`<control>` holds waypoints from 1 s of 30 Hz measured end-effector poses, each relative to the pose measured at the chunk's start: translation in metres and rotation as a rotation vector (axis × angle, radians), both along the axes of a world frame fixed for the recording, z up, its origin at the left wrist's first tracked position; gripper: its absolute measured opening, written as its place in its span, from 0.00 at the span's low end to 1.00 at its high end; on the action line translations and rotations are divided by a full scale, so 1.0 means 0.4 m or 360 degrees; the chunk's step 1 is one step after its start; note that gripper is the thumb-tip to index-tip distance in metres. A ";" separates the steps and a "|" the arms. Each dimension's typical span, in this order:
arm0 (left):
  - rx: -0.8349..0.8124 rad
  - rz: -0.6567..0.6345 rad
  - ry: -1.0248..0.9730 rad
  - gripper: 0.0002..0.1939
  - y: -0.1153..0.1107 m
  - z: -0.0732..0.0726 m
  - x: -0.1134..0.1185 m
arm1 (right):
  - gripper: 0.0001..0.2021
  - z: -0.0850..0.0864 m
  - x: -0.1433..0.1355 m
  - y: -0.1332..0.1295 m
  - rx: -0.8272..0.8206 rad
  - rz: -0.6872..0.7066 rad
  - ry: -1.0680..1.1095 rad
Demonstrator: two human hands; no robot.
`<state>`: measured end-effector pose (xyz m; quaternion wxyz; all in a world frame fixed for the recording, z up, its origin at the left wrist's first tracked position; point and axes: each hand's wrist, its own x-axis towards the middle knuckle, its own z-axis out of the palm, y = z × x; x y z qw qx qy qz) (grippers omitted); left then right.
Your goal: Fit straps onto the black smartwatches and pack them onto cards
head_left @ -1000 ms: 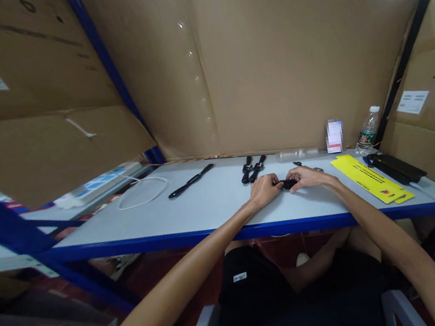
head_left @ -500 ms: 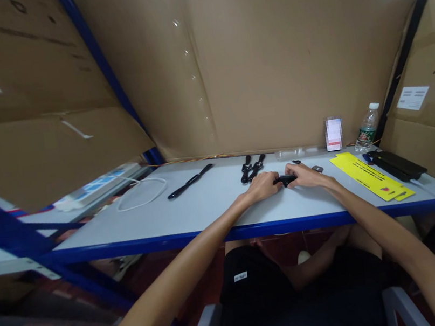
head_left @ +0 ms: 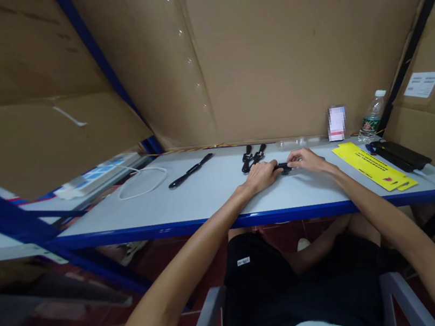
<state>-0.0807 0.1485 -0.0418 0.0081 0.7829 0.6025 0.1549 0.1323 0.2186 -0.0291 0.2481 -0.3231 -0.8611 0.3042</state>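
My left hand (head_left: 262,175) is closed around the left end of a black spokeshave (head_left: 283,168), held low over the grey tabletop. The fingers of my right hand (head_left: 306,160) pinch its right end. Between the hands only its short dark middle shows, and the fingers hide its ends. Just behind my left hand lie two more black spokeshaves (head_left: 246,159), side by side, with metal fittings at their middles. Farther left, a long slim black tool (head_left: 190,171) rests at a slant, apart from both hands.
Yellow printed cards (head_left: 373,166) lie right of my right hand. Beyond them are a black power bank-like case (head_left: 402,153) with a white cable, a water bottle (head_left: 373,117) and a phone (head_left: 336,123). Cardboard (head_left: 267,57) walls the back. A power strip (head_left: 97,175) sits left.
The view has tilted down slightly. My right fingers have risen a little and hold the spokeshave's right end more loosely by the tips. My left hand keeps its grip.
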 end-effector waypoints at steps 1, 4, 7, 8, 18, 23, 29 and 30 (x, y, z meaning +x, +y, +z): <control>-0.0012 -0.0006 -0.0015 0.21 0.002 -0.002 -0.001 | 0.08 -0.001 0.000 0.002 -0.0020 -0.0004 0.0032; -0.0018 -0.0030 -0.0030 0.21 0.008 -0.009 -0.003 | 0.08 -0.006 -0.003 0.005 0.0019 -0.0030 0.0091; 0.0011 -0.0052 0.0005 0.22 0.013 -0.014 -0.003 | 0.08 -0.010 -0.006 0.007 0.0052 -0.0051 0.0089; 0.0019 -0.0057 0.0022 0.22 0.013 -0.014 -0.003 | 0.08 -0.011 -0.006 0.007 0.0065 -0.0060 0.0080; -0.0035 0.0014 0.0017 0.23 0.005 -0.006 0.006 | 0.07 -0.027 -0.013 0.018 0.0165 -0.0173 0.0057; -0.0008 -0.0034 0.0152 0.25 0.016 -0.013 0.006 | 0.08 -0.031 -0.017 0.018 0.0168 -0.0223 0.0036; -0.0031 -0.0045 0.0119 0.24 0.024 -0.018 0.004 | 0.08 -0.035 -0.021 0.023 0.0128 -0.0236 0.0020; -0.0032 -0.0039 0.0107 0.24 0.025 -0.019 0.004 | 0.08 -0.036 -0.021 0.023 0.0132 -0.0238 0.0027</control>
